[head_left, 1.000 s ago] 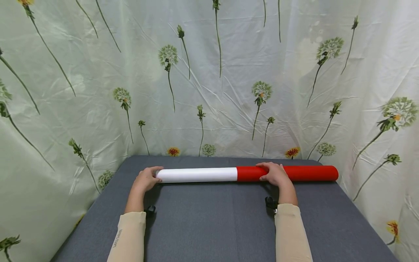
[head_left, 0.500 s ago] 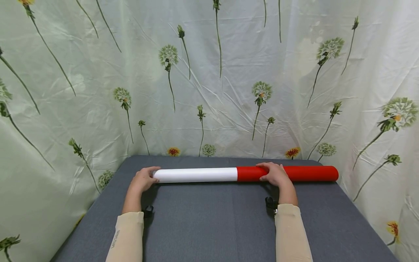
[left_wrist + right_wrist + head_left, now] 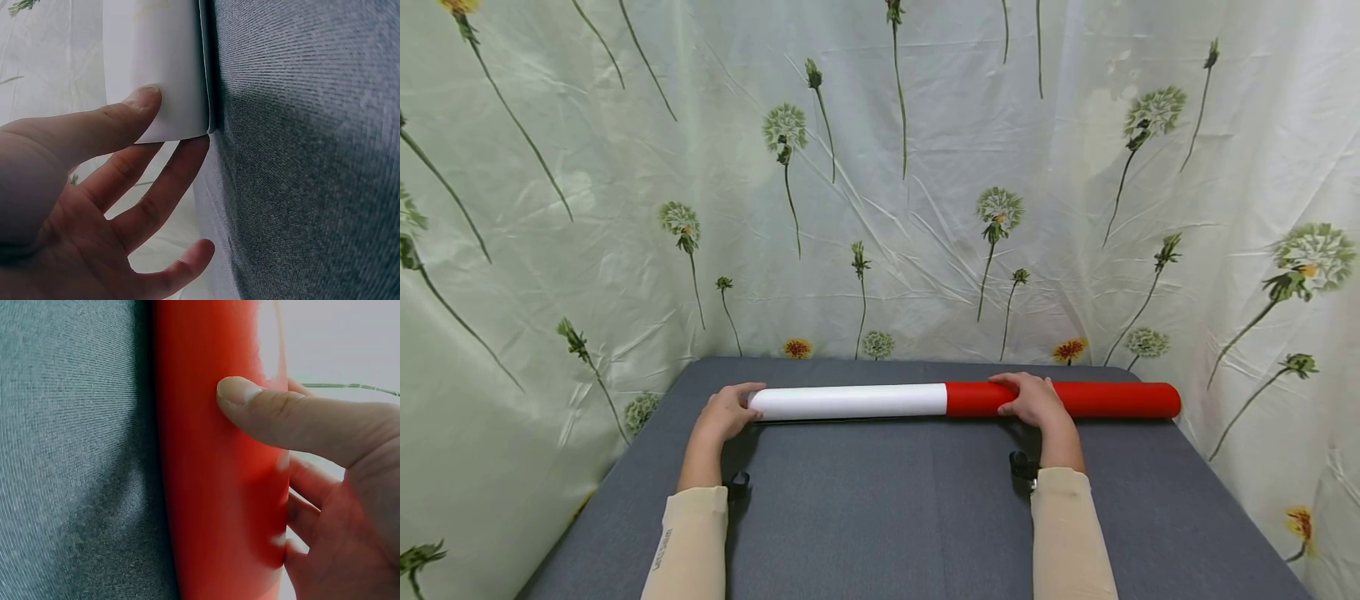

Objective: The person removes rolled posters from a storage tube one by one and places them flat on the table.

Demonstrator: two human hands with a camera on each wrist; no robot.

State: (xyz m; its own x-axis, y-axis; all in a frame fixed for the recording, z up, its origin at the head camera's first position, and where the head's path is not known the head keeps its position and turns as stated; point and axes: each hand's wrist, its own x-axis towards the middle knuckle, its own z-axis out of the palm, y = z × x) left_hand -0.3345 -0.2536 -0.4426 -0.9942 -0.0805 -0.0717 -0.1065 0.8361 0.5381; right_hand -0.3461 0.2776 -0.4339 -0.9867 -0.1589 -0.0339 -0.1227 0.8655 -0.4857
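A long roll lies across the far part of the table, its left part a white tube (image 3: 850, 402) and its right part a red tube (image 3: 1112, 400). My left hand (image 3: 726, 413) pinches the white tube's left end. In the left wrist view the thumb (image 3: 140, 103) presses its face, two fingers reach behind its end and the little finger stands apart. A loose lengthwise edge shows along the white tube's table side. My right hand (image 3: 1032, 400) grips the red tube near the colour join, thumb (image 3: 240, 394) on the near face and fingers behind.
A grey cloth covers the table (image 3: 850, 517), with its far edge just behind the roll. A flower-printed curtain (image 3: 880, 208) hangs behind and on both sides. Each wrist wears a black strap mount, the right one (image 3: 1021, 467) casting a shadow.
My left hand has moved slightly left with the white end, and the white stretch looks longer. The colour join and the red end have shifted a little right; the right hand is nearly still.
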